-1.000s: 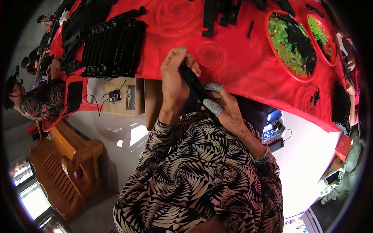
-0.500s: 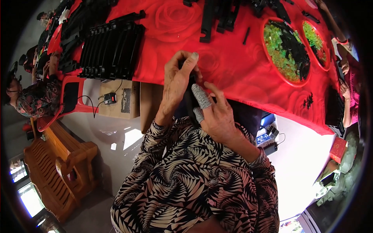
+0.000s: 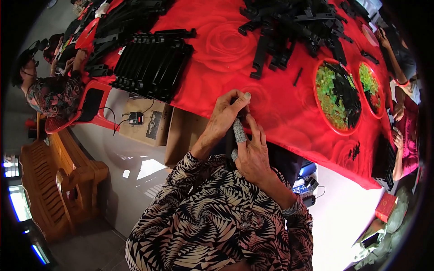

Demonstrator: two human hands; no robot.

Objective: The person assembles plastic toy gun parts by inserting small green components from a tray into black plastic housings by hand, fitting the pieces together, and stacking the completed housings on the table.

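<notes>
Table under a red rose-patterned cloth (image 3: 217, 74) spans the upper view. Beneath its left edge: brown cardboard box (image 3: 147, 137) on a smooth grey floor (image 3: 120, 180). Red plastic chair (image 3: 105, 125) just left of the box. Lower left: varnished wooden bench (image 3: 38, 176), slatted back, curved armrest. Sunlight patches (image 3: 151, 168) lie on the floor near the box; floor right of centre is washed out white. Bright panes (image 3: 18, 205) at left rim, probably a window; lens distortion limits certainty.
</notes>
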